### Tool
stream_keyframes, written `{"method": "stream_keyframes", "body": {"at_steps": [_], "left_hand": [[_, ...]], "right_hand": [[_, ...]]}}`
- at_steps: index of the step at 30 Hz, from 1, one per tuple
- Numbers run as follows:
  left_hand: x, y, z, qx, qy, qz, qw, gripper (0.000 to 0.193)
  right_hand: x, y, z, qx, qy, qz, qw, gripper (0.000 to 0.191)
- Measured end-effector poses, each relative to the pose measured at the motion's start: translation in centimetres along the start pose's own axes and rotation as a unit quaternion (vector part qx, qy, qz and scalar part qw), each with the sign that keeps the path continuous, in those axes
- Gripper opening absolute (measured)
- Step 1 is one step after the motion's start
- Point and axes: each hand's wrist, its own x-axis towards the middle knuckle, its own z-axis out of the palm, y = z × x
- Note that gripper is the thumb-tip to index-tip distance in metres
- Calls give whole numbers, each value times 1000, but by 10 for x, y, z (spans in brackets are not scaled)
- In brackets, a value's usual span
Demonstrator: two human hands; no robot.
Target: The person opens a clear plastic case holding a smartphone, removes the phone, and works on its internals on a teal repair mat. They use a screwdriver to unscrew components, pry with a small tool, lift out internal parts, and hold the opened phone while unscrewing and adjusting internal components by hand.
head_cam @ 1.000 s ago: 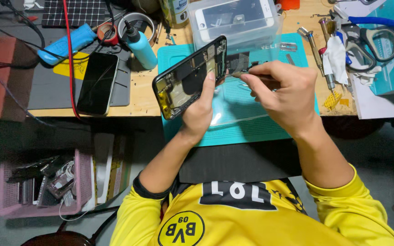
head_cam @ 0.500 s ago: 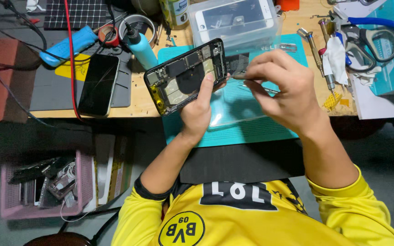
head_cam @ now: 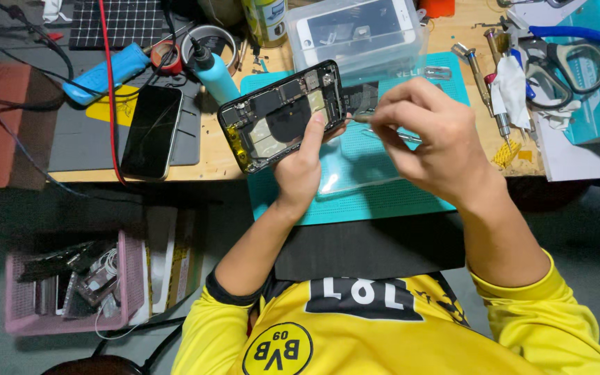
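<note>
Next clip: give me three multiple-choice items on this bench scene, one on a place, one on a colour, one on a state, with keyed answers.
1. Where does the intact dark phone lie?
A) on the grey pad left of the hands
B) in the pink basket
C) on the teal mat

2. What colour is the work mat?
A) red
B) teal
C) white

3. The phone in the left hand is:
A) closed
B) opened, insides showing
C) wrapped

Answers: 1 A, it rests flat there; 2 B, teal under both hands; 3 B, internal parts are exposed.

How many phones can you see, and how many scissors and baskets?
Opened phone in the left hand: 1
Black phone lying flat: 1
White phone in a clear box: 1
Scissors: 1
Pink basket: 1
Total: 5
</note>
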Motion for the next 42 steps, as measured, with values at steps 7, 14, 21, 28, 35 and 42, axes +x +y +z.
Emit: {"method": "stream_keyframes", "body": {"at_steps": [7, 14, 21, 28, 35, 42], "left_hand": [[0, 1, 0, 3, -2, 1, 1000, 29], [2, 7, 0, -50, -13, -54, 997, 34], [1, 20, 1, -96, -30, -94, 990, 33], [5, 24, 3, -133, -54, -112, 983, 31], [11, 19, 7, -163, -75, -172, 968, 32], [13, 17, 9, -170, -84, -188, 964, 33]], "right_hand": [[4, -2, -5, -27, -16, 22, 999, 23], [-4, 6, 4, -1, 24, 59, 998, 32], [-3, 8, 13, 164, 56, 22, 985, 55], [2, 10, 13, 9, 77, -23, 997, 69], [4, 17, 8, 21, 70, -53, 996, 70], [5, 14, 2, -43, 68, -57, 995, 79]]}}
